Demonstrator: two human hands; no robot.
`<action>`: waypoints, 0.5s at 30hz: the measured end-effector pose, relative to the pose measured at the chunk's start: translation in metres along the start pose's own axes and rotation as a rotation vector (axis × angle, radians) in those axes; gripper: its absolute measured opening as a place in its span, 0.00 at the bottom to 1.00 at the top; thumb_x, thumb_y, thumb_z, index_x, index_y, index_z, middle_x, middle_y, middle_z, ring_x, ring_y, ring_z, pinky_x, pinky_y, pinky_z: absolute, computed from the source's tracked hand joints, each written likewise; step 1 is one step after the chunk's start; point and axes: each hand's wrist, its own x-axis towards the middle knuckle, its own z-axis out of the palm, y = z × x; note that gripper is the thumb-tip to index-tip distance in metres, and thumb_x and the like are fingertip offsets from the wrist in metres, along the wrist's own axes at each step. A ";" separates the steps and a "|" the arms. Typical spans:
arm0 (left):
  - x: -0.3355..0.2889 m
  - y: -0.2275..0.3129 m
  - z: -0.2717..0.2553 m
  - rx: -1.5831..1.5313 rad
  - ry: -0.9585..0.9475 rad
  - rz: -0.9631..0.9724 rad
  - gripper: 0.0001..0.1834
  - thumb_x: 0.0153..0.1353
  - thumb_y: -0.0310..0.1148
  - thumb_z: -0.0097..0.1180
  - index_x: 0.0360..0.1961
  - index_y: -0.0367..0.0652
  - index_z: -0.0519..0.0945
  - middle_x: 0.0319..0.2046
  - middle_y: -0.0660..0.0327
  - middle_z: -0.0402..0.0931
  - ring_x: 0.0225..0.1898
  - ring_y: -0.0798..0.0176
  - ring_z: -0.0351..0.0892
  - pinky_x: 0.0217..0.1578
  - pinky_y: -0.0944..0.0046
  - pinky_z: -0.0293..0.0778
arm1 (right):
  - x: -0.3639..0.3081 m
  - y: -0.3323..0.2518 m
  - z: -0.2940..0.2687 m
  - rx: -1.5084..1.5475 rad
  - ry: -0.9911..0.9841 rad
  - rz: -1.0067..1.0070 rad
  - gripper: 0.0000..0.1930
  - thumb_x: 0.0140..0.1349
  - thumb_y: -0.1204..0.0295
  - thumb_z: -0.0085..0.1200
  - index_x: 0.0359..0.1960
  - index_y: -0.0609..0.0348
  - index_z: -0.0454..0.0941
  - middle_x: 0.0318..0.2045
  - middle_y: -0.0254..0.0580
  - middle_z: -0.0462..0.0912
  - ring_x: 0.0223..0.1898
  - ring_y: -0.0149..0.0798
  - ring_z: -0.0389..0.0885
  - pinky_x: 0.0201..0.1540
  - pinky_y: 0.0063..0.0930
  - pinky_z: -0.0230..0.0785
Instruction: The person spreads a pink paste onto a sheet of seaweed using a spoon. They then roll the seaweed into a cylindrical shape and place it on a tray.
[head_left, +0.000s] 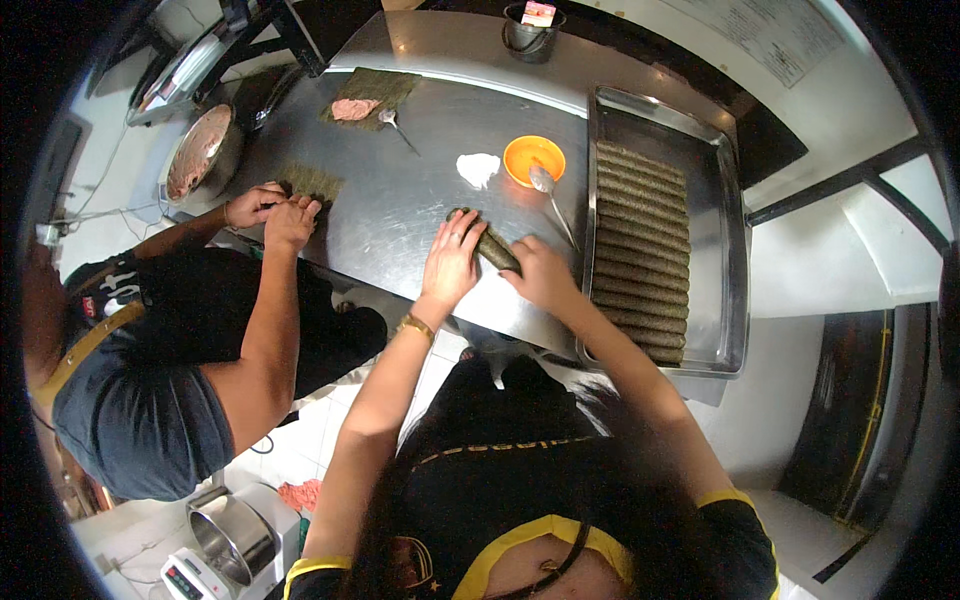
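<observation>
Head view shows me the roll [496, 250], a dark green cylinder held between both hands low over the near part of the table [400, 200]. Its long axis runs aslant, from an upper-left end pointing away from the wearer to a lower-right end pointing toward the tray [716, 230]. My wearer's left hand [450, 258] is on the upper-left end, fingers close together and bent across the top, with the tip just showing past them; I can't make out how firmly they press. The right hand [543, 274] is narrowed around the lower-right end, so the roll lies to its upper left, while from the left hand it extends down to the right. Beyond the hands I see a white lump [478, 170] and an orange bowl [514, 157] with a spoon [560, 218] leaning in it. Finished rolls [640, 255] sit stacked crosswise in the tray.
</observation>
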 end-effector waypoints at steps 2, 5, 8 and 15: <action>0.017 -0.017 -0.005 0.138 -0.133 0.138 0.26 0.48 0.23 0.49 0.52 0.46 0.70 0.55 0.58 0.66 0.60 0.54 0.61 0.63 0.52 0.52 | 0.012 -0.014 0.023 -0.020 0.082 0.062 0.18 0.47 0.69 0.60 0.39 0.66 0.73 0.38 0.52 0.74 0.43 0.50 0.74 0.46 0.38 0.70; 0.033 -0.032 -0.012 0.264 -0.307 0.231 0.22 0.47 0.25 0.51 0.47 0.47 0.74 0.47 0.60 0.73 0.56 0.61 0.67 0.63 0.53 0.51 | 0.021 -0.020 0.044 -0.103 0.093 0.123 0.16 0.45 0.74 0.57 0.37 0.67 0.73 0.39 0.54 0.73 0.43 0.50 0.74 0.45 0.38 0.71; 0.031 -0.030 -0.019 0.337 -0.340 0.255 0.16 0.49 0.26 0.51 0.41 0.46 0.76 0.41 0.61 0.76 0.49 0.63 0.73 0.60 0.54 0.56 | 0.025 -0.015 0.046 -0.130 0.019 0.066 0.14 0.44 0.79 0.54 0.36 0.68 0.73 0.41 0.53 0.73 0.45 0.50 0.74 0.44 0.38 0.72; 0.003 -0.015 -0.038 0.298 -0.434 0.150 0.08 0.50 0.27 0.51 0.33 0.44 0.78 0.30 0.56 0.79 0.34 0.57 0.81 0.33 0.59 0.76 | 0.007 -0.016 0.042 -0.185 0.023 -0.072 0.12 0.43 0.82 0.51 0.34 0.65 0.73 0.37 0.50 0.74 0.43 0.48 0.74 0.45 0.36 0.71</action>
